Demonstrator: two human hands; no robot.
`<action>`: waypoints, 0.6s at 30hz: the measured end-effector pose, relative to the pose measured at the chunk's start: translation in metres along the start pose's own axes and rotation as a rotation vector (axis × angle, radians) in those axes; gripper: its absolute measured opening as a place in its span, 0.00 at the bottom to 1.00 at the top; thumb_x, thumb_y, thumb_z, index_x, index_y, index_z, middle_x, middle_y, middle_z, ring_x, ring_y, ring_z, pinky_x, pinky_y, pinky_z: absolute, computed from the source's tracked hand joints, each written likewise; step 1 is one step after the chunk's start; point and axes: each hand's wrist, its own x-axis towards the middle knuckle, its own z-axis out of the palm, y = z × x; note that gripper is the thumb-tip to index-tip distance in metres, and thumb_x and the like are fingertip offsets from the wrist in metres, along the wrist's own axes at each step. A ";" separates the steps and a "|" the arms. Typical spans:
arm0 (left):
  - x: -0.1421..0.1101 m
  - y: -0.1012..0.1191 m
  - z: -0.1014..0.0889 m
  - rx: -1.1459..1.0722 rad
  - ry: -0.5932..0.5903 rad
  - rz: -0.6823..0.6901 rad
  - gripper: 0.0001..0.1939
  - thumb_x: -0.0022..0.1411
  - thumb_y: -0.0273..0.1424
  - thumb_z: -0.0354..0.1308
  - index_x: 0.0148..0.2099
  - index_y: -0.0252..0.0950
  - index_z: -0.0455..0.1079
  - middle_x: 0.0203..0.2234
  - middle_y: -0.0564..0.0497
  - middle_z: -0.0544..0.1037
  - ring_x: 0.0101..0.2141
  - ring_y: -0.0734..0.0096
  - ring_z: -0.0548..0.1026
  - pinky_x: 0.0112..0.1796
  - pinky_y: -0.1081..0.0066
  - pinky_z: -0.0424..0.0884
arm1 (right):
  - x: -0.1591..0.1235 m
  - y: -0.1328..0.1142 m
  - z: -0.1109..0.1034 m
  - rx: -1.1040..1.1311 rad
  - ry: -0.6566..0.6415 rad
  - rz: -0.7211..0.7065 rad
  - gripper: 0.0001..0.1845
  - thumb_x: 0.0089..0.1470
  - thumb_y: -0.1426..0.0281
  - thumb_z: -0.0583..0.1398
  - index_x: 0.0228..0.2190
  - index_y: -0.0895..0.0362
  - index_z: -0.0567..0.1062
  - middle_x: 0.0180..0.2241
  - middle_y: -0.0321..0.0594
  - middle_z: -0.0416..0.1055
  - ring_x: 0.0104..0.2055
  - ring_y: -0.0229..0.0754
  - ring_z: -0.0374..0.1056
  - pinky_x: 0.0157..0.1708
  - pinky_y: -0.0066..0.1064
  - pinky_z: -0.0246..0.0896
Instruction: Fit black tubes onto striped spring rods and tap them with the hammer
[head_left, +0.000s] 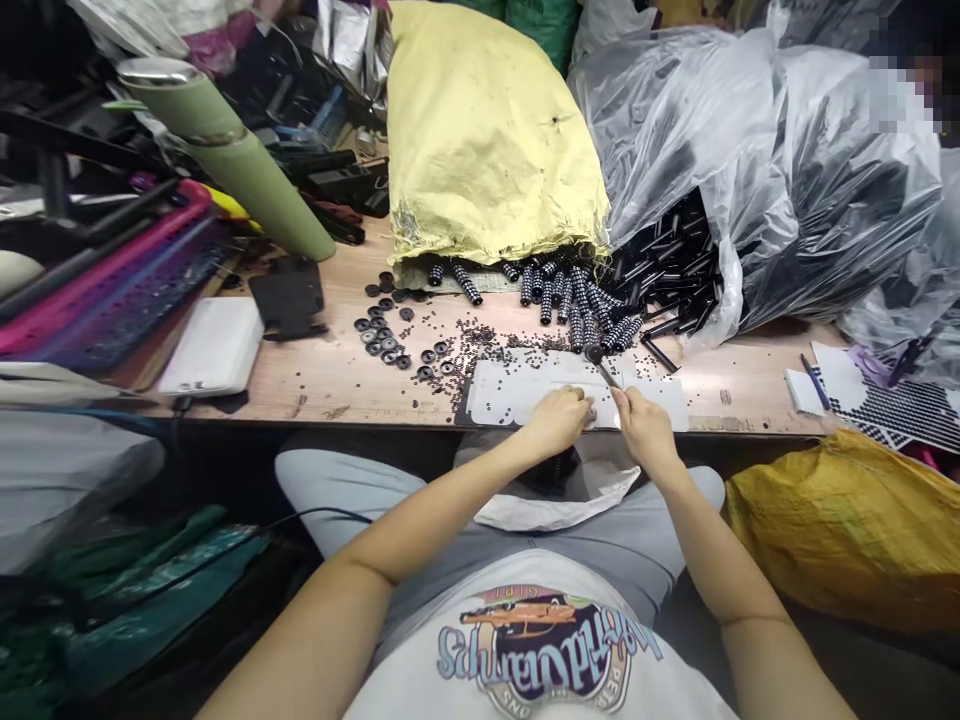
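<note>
My right hand is closed around a thin rod with a dark rounded head, which points up and away to the left. Beside it, my left hand has its fingers curled together over the front of a white board; whatever they hold is hidden. Many tiny dark rings lie scattered on and behind the board. Black round caps are spread to its left. Behind the board lie black cylinders with light dotted rows, next to a heap of plain black tubes.
A yellow sack and a clear plastic bag stand at the back. A green flask, a white box and a pink-purple basket are on the left. A white bag lies open on my lap below the wooden table's edge.
</note>
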 end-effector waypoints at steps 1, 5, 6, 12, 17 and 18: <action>0.002 -0.008 -0.011 -0.067 0.006 -0.019 0.15 0.67 0.33 0.49 0.49 0.32 0.71 0.39 0.40 0.76 0.43 0.58 0.73 0.43 0.62 0.71 | 0.004 0.010 0.005 -0.033 0.007 0.025 0.21 0.67 0.58 0.45 0.35 0.58 0.71 0.29 0.42 0.74 0.27 0.39 0.66 0.27 0.30 0.39; 0.039 -0.083 -0.065 -0.133 0.450 -0.565 0.21 0.70 0.32 0.42 0.59 0.25 0.61 0.50 0.30 0.69 0.49 0.53 0.71 0.45 0.59 0.70 | 0.020 0.038 0.028 -0.133 0.042 0.046 0.19 0.65 0.58 0.48 0.36 0.59 0.71 0.35 0.46 0.73 0.35 0.43 0.66 0.29 0.30 0.45; 0.053 -0.108 -0.077 -0.105 0.529 -0.692 0.23 0.69 0.32 0.44 0.60 0.22 0.59 0.53 0.27 0.67 0.51 0.50 0.69 0.48 0.56 0.68 | 0.025 0.043 0.031 -0.137 0.060 0.014 0.18 0.65 0.60 0.48 0.37 0.58 0.71 0.37 0.47 0.73 0.38 0.44 0.66 0.32 0.31 0.48; 0.105 -0.189 -0.101 -0.020 0.443 -0.873 0.24 0.61 0.20 0.48 0.60 0.20 0.58 0.54 0.22 0.64 0.55 0.43 0.67 0.51 0.49 0.65 | 0.080 0.076 0.017 -0.098 0.166 0.144 0.14 0.59 0.77 0.51 0.44 0.63 0.71 0.46 0.57 0.70 0.49 0.52 0.62 0.44 0.38 0.55; 0.078 -0.149 -0.074 -0.279 0.488 -0.652 0.28 0.59 0.19 0.50 0.62 0.28 0.58 0.56 0.29 0.65 0.51 0.51 0.70 0.50 0.54 0.68 | 0.099 0.092 0.017 0.459 0.130 0.183 0.12 0.54 0.74 0.56 0.40 0.63 0.75 0.37 0.50 0.76 0.40 0.46 0.71 0.40 0.36 0.62; 0.069 -0.134 -0.067 -0.420 0.501 -0.603 0.27 0.59 0.20 0.50 0.62 0.30 0.60 0.53 0.33 0.69 0.48 0.55 0.73 0.48 0.56 0.70 | 0.095 0.087 0.018 0.667 0.104 0.159 0.13 0.53 0.70 0.58 0.40 0.62 0.75 0.36 0.47 0.77 0.38 0.45 0.71 0.38 0.34 0.64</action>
